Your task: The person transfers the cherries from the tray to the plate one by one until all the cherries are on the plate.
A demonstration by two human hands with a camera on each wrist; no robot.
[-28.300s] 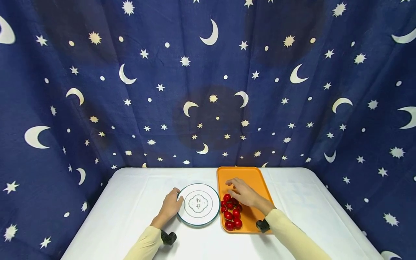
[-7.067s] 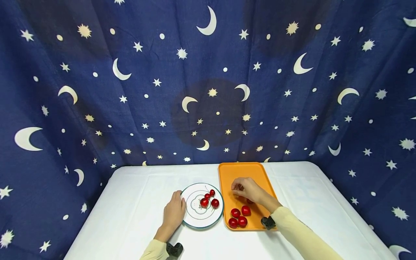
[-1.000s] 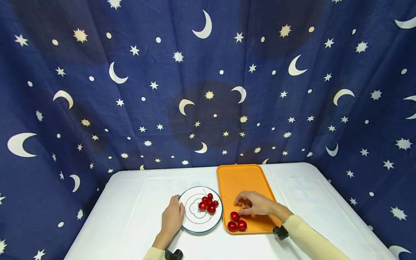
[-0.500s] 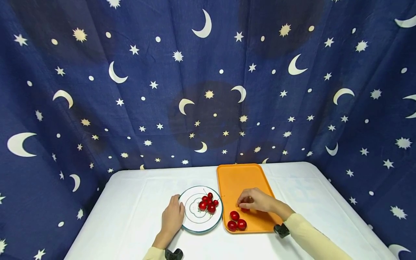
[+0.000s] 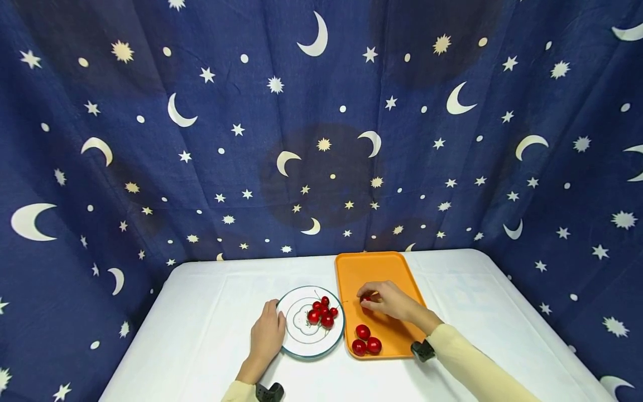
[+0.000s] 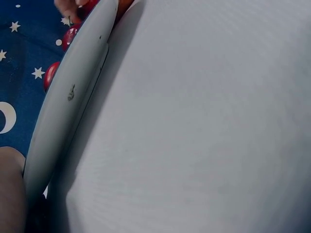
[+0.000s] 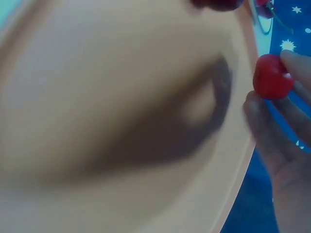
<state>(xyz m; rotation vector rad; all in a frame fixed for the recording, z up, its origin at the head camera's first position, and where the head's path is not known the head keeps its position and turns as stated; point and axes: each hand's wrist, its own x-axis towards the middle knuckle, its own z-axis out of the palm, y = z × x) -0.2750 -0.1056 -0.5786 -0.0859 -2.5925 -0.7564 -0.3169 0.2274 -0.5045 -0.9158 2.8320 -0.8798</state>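
My left hand (image 5: 268, 335) rests at the left rim of the white plate (image 5: 301, 347), fingers fairly straight, the thumb overlapping the edge. Several cherries (image 5: 326, 322) with thin stems lie together on the plate's right half. Over the orange tray (image 5: 372, 268), my right hand (image 5: 389, 301) pinches a single cherry (image 7: 272, 77) between thumb and fingertips. In the right wrist view that cherry shows plainly, with the hand's shadow on the tray surface. Three more cherries (image 5: 363, 332) lie in the tray's near left corner.
Plate and tray stand side by side on a white-covered table (image 5: 216, 312), the plate on the left. A thin stem (image 5: 346, 301) lies at the tray's left edge. Behind the table hangs a dark blue curtain (image 5: 226, 184) with moons and stars.
My right hand has taken hold of a cherry on the tray and moved with it up and left, away from the other three. My left hand has stayed at the plate.
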